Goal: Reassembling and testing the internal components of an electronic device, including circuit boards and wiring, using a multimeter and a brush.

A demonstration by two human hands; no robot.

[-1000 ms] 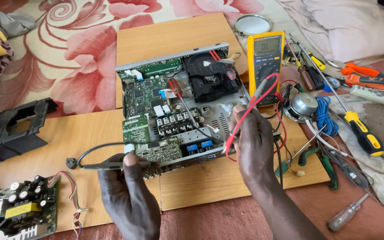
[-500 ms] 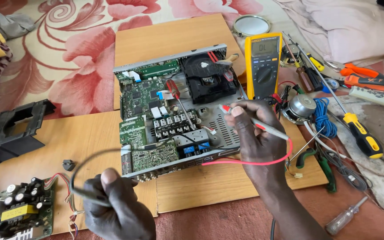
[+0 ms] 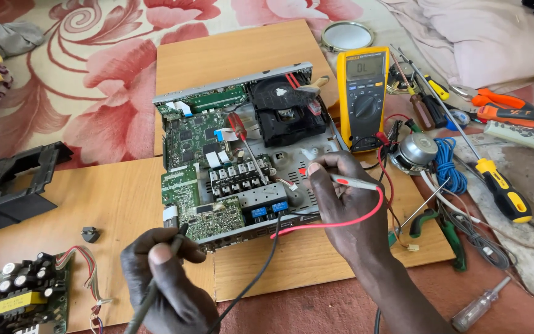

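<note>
Seen from above, on a floral rug (image 3: 94, 80): two wooden boards (image 3: 242, 55) laid as a work surface, holding an opened player chassis (image 3: 242, 154) with green circuit boards and a black disc drive (image 3: 285, 111) at its back right corner

To the right of the chassis, standing just beside it, a yellow multimeter (image 3: 363, 96) with a dial and a small grey screen

Further right, a scatter of tools: a yellow-and-black screwdriver (image 3: 505, 192), orange-handled pliers (image 3: 508, 105), a coil of blue wire (image 3: 449, 170), a small round speaker (image 3: 416, 149)

At far left, a black plastic frame (image 3: 13, 185) on the floor; at bottom left, a separate circuit board (image 3: 20, 297) with capacitors and loose coloured wires

Left hand (image 3: 165, 284) at bottom centre, closed in a fist around the black probe (image 3: 156, 287), held like a pen, its tip just at the front edge of the chassis near the green board

Right hand (image 3: 344, 210) over the front right part of the chassis, fingers pinched narrow on the red probe (image 3: 347, 180), held near level, pointing left, its tip above the bare metal floor of the chassis; whether touching, cannot tell

Red lead (image 3: 341, 221) looping under the right hand, black lead (image 3: 258, 272) trailing down between the two hands

A red-handled screwdriver (image 3: 242, 139) lying across the middle of the chassis

A small black knob (image 3: 90, 234) alone on the left board
</note>
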